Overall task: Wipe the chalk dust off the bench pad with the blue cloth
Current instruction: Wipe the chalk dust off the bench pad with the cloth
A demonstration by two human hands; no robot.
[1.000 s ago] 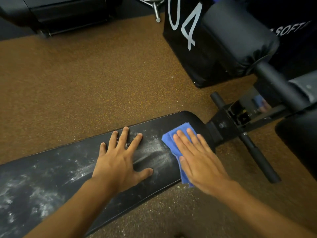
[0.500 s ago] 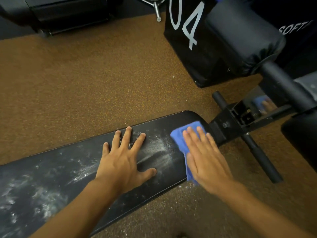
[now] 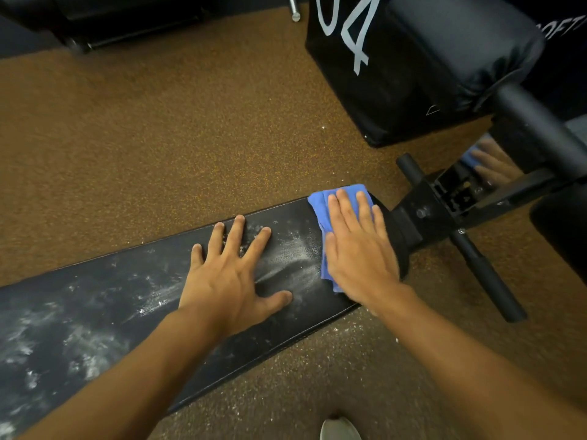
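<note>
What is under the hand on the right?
The blue cloth lies under the right hand, pressed flat on the bench pad. Any chalk beneath the cloth is hidden.

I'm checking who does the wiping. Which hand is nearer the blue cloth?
The right hand. It lies flat on top of the blue cloth at the bench pad's end. The left hand rests bare on the pad beside it, apart from the cloth.
</note>
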